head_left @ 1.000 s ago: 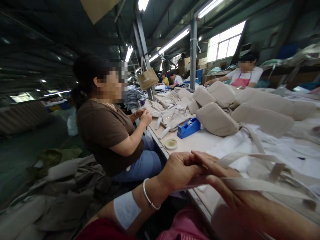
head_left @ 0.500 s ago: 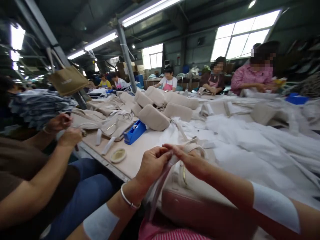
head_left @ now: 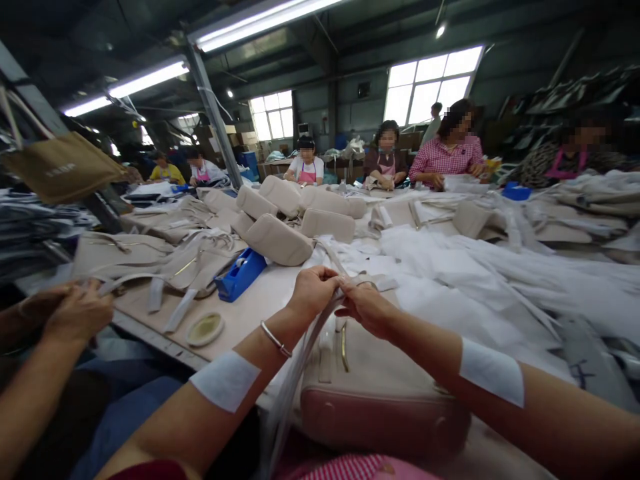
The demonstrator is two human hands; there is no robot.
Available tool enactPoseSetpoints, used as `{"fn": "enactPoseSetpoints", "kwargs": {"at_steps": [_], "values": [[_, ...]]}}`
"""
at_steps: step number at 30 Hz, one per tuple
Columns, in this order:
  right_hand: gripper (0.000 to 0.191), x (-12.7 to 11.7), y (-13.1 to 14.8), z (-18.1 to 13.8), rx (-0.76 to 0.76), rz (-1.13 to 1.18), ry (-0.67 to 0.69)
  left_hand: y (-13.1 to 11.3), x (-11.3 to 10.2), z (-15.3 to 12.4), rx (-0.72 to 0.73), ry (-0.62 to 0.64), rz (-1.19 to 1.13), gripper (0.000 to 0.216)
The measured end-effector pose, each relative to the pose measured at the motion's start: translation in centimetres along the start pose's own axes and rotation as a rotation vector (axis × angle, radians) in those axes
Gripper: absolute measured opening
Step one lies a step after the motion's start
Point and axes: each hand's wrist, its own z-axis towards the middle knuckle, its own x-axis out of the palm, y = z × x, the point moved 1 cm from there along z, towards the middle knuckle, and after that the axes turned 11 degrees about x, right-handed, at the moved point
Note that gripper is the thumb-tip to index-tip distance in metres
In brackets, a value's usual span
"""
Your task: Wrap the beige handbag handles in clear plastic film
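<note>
Your left hand [head_left: 313, 288] and right hand [head_left: 366, 307] meet just above the bag [head_left: 375, 387], both pinched shut on the pale strap [head_left: 300, 360] that runs down from your fingers toward your lap. The bag lies at the near edge of the table [head_left: 260, 300], pink base toward you.

Keep the strap flat between thumb and fingers, and keep both pinches close together so it cannot twist. Let the bag rest on the table instead of lifting it by the strap.

Left of your hands sit a blue tape dispenser [head_left: 240, 273] and a small round dish [head_left: 205, 329]; a co-worker's hands [head_left: 75, 310] work at the far left. White cloth [head_left: 475, 280] covers the right side, padded beige bags [head_left: 280, 240] pile farther back, and seated workers [head_left: 450, 157] line the far side under windows [head_left: 430, 80].
</note>
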Motion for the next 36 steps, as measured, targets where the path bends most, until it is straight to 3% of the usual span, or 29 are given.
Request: {"fn": "enactPoseSetpoints", "kwargs": {"at_steps": [4, 7, 9, 11, 14, 16, 20, 24, 27, 32, 36], "values": [[0.036, -0.3, -0.3, -0.2, 0.131, 0.103, 0.079, -0.5, 0.9, 1.6, 0.060, 0.079, 0.083, 0.010], [0.027, -0.7, 0.7, 0.1, 0.078, 0.198, -0.003, -1.0, 0.3, 2.7, 0.238, 0.073, 0.257, 0.015], [0.017, -0.7, 1.5, 0.3, 0.013, 0.205, -0.024, -0.8, -0.6, 3.1, 0.313, 0.077, 0.254, 0.025], [0.011, -0.9, 2.4, 0.5, -0.057, 0.189, -0.035, 0.1, -1.8, 2.6, 0.196, 0.216, 0.006, 0.037], [0.010, -1.6, 3.6, 1.2, -0.152, 0.180, -0.111, 1.5, -3.1, 0.2, -0.160, 0.582, -0.441, 0.065], [0.015, -2.0, 3.9, 1.8, -0.194, 0.164, -0.172, 2.0, -3.6, -1.6, -0.300, 0.661, -0.537, 0.065], [0.030, -1.8, 3.3, 2.5, -0.272, 0.059, -0.201, 1.7, -3.2, -2.4, -0.359, 0.481, -0.469, 0.048], [0.035, -1.3, 2.6, 2.1, -0.382, -0.124, -0.229, 1.1, -1.5, -0.4, -0.354, 0.363, -0.443, 0.026], [0.035, -1.2, 2.8, 1.3, -0.419, -0.189, -0.173, 0.8, 0.2, 0.8, -0.308, 0.320, -0.407, 0.015], [0.046, -0.9, 3.1, -0.1, -0.372, -0.223, -0.158, -0.1, 1.9, 1.1, -0.235, 0.305, -0.472, 0.006], [0.047, -0.7, 2.3, -0.3, -0.352, -0.185, -0.124, -0.8, 0.9, 0.5, -0.247, 0.453, -0.620, 0.017]]}}
